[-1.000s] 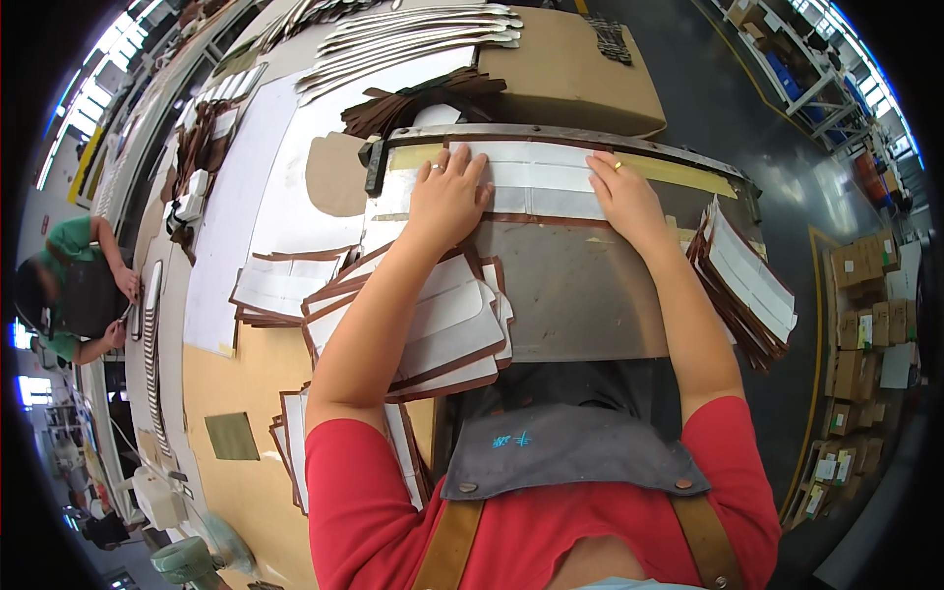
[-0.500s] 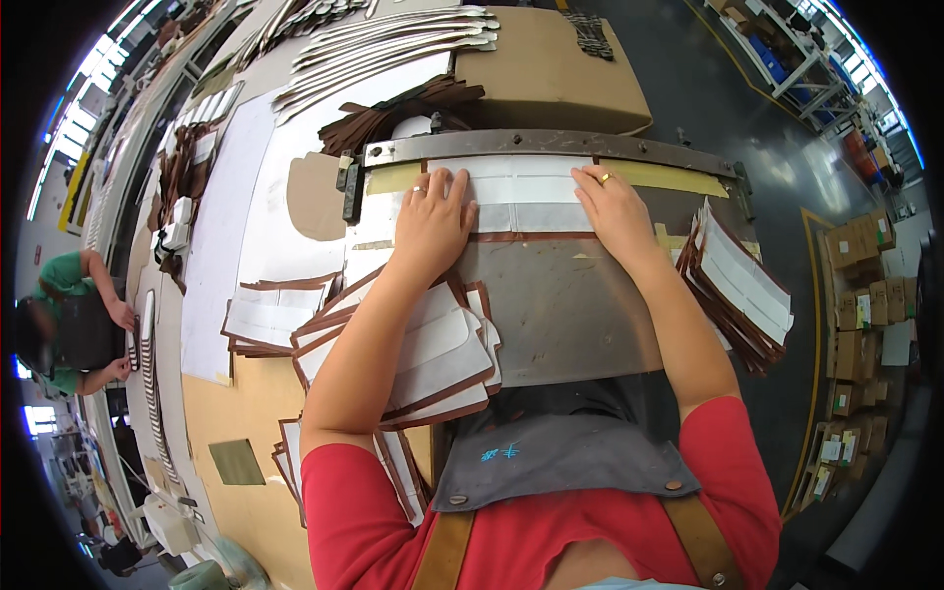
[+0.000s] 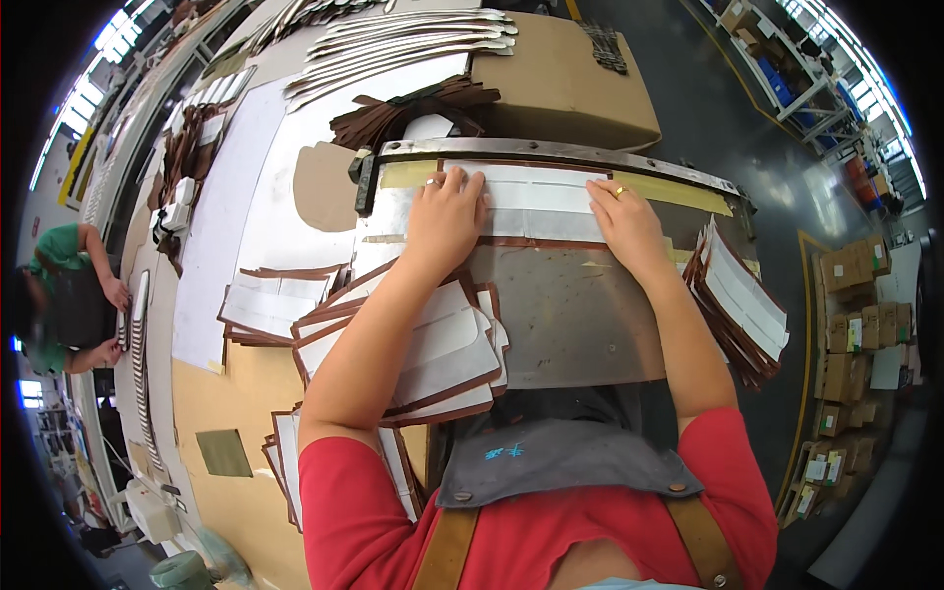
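Note:
A flat panel with a white backing and brown edges lies along the far side of a grey metal plate, close to a long metal bar. My left hand rests flat over the panel's left part, fingers stretched toward the bar. On its right end my right hand lies with extended fingertips, thumb side inward. Neither hand grips anything visible. Under my left forearm sits an untidy stack of similar brown-edged white panels. Another fanned stack leans at the plate's right edge.
Beyond the bar are a brown cardboard box, a bundle of dark brown strips and long pale strips. More panels lie on the left. A co-worker in green handles striped pieces at far left. Cartons stand on the right.
The bar now shows a narrower face, and more of the panel's brown far edge is visible. The view has shifted slightly; both hands stay on the panel.

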Tool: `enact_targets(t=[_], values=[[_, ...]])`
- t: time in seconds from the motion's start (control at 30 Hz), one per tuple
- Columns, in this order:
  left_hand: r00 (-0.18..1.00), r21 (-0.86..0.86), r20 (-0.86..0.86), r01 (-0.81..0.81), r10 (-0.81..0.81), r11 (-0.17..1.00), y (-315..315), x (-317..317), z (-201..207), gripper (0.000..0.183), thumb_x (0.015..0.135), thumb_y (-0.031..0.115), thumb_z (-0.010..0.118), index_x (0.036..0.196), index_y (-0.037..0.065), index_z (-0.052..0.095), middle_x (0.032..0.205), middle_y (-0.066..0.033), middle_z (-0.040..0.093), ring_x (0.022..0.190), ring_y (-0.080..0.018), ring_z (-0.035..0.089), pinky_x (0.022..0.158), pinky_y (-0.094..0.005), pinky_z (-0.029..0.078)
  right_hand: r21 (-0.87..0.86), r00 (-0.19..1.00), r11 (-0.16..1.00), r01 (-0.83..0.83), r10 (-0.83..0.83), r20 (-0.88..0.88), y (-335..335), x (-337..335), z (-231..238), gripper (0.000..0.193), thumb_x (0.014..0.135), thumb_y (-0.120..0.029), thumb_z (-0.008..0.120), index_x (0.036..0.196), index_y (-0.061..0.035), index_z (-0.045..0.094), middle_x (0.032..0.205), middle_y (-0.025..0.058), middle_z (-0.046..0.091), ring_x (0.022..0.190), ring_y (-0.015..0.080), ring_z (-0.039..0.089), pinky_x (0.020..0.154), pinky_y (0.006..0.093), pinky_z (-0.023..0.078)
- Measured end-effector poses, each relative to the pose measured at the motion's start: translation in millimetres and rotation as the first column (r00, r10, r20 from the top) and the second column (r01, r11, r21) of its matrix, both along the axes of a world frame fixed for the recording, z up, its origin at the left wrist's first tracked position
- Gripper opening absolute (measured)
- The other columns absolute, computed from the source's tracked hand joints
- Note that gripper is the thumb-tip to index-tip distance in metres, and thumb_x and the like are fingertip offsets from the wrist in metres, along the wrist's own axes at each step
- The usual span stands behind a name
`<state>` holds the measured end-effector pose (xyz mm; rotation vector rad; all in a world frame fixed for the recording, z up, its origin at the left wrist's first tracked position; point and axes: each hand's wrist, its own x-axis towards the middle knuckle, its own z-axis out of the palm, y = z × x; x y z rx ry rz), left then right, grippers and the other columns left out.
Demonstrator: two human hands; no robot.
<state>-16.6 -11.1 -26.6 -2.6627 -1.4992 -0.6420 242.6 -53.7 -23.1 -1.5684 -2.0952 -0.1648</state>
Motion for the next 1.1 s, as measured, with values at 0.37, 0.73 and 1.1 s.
enact_targets(t=[0.37, 0.73, 1.1], values=[[0.989, -0.019, 0.081, -0.121, 0.122, 0.992, 20, -17, -10, 0.043, 0.083, 0.032, 0.058, 0.119, 0.009, 0.052, 0.12, -0.0084, 0.051, 0.113, -0.0304, 0.048, 0.098, -0.0444, 0.027, -0.025, 0.905, 0.918, -0.396, 0.386, -0.178, 70, -82, -1, 0.029, 0.082, -0.012, 0.06, 0.11, -0.0049, 0.06, 0.107, 0.0109, 0.056, 0.101, 0.0295, 0.054, 0.088, 0.0373, 0.043], [0.987, 0.037, 0.111, -0.119, 0.114, 0.992, 13, -11, -13, 0.041, 0.082, 0.031, 0.061, 0.118, 0.012, 0.053, 0.115, -0.0063, 0.054, 0.106, -0.0288, 0.053, 0.096, -0.0448, 0.029, -0.311, 0.987, 0.937, -0.159, 0.143, -0.072, 59, -45, 10, 0.026, 0.077, -0.027, 0.067, 0.088, -0.0051, 0.059, 0.092, 0.009, 0.058, 0.091, 0.0267, 0.055, 0.073, 0.0347, 0.046], [0.887, 0.261, 0.424, 0.073, -0.182, 0.963, -6, 2, 42, 0.027, 0.081, 0.013, 0.063, 0.107, 0.01, 0.058, 0.107, -0.007, 0.056, 0.102, -0.0256, 0.05, 0.085, -0.0384, 0.032, -0.204, -0.044, 0.936, -0.288, -0.225, -0.973, 15, -22, 44, 0.023, 0.085, -0.015, 0.064, 0.099, 0.0, 0.052, 0.095, 0.0074, 0.059, 0.09, 0.0138, 0.057, 0.08, 0.0292, 0.048]])
